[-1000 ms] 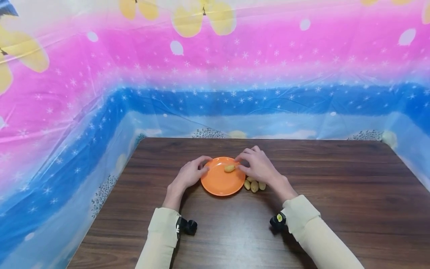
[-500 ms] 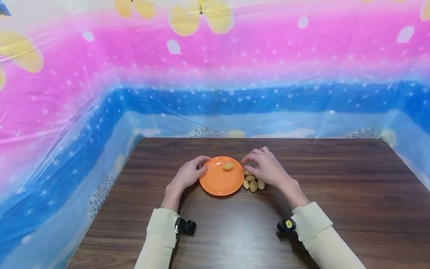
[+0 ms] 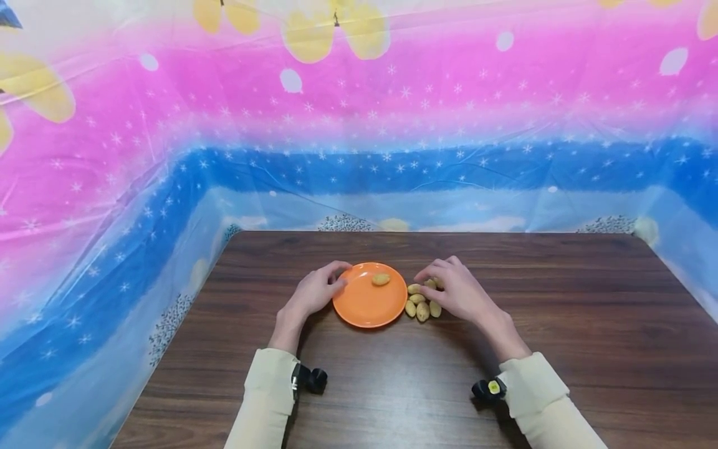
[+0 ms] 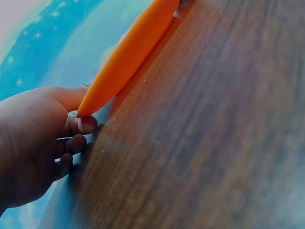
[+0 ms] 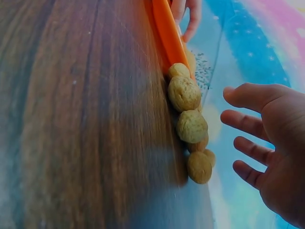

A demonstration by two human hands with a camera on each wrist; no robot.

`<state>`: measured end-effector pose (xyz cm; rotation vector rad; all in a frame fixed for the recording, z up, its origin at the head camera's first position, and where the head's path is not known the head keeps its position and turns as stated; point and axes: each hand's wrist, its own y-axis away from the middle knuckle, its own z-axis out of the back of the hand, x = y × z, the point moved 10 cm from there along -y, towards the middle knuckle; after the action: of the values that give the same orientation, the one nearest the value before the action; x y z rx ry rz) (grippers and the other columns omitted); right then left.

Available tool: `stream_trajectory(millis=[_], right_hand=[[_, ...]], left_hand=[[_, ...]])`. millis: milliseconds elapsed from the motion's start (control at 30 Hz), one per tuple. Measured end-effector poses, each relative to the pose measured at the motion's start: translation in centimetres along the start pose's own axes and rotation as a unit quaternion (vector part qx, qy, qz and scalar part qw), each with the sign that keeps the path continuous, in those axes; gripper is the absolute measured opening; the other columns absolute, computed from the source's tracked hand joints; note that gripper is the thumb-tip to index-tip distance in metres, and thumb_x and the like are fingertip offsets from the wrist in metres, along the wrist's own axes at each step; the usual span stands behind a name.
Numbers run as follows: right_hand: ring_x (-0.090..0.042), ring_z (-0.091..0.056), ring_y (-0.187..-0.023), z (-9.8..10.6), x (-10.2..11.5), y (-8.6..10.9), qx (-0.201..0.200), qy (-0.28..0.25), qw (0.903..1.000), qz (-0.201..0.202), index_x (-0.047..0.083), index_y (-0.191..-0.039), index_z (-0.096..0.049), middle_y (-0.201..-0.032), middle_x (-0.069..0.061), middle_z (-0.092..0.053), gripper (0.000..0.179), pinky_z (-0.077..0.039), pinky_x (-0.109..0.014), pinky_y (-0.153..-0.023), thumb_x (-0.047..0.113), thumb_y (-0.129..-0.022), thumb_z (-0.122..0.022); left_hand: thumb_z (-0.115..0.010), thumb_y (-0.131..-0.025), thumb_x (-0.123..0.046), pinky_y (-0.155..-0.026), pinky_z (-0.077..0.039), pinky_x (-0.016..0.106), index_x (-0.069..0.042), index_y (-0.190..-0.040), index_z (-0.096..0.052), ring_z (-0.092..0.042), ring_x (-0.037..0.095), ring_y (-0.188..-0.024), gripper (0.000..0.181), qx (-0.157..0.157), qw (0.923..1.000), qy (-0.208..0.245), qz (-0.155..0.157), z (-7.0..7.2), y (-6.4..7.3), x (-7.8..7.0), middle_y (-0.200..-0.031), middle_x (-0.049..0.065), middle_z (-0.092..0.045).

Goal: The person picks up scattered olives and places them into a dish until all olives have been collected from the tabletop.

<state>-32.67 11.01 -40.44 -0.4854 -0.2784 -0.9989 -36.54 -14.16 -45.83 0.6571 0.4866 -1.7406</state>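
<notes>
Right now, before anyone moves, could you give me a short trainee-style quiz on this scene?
1. True or false: the left hand is touching the orange plate.
2. How many small potatoes lie on the plate?
3. What is the right hand closest to?
A) the left sleeve
B) the potato pile
C) the wall cloth

Key: 1. True, at its rim. 2. One. 3. B.
</notes>
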Motion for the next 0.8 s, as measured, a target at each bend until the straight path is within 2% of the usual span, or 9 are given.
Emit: stream_trajectory(millis=[233,800], right_hand=[[-0.022,-0.050,-0.098,0.5,-0.5,0.9,-0.006,-0.007,1.0000,0.000,0.015,-0.111,-0.076,-0.111,0.000,-0.069,0.019,-0.041,-0.041,-0.082,0.022,-0.094,-0.074],[-0.025,-0.054,-0.106,1.1,-2.0,2.2,-0.015,-0.013,0.9997,-0.012,0.012,-0.111,-0.076,-0.113,-0.002,-0.070,0.021,-0.043,-0.048,-0.091,0.023,-0.093,-0.075]], left_hand=[[-0.058,-0.103,-0.033,-0.063,-0.038,0.034,-0.030,-0.140,-0.056,-0.051,0.023,-0.073,0.037,-0.001,1.0000,0.000,0.003,0.0,0.1,0.0,-0.086,0.005,-0.055],[-0.058,-0.103,-0.032,-0.064,-0.038,0.035,-0.029,-0.140,-0.057,-0.051,0.023,-0.073,0.036,-0.003,1.0000,-0.003,0.006,0.0,0.0,-0.1,-0.086,0.006,-0.054]])
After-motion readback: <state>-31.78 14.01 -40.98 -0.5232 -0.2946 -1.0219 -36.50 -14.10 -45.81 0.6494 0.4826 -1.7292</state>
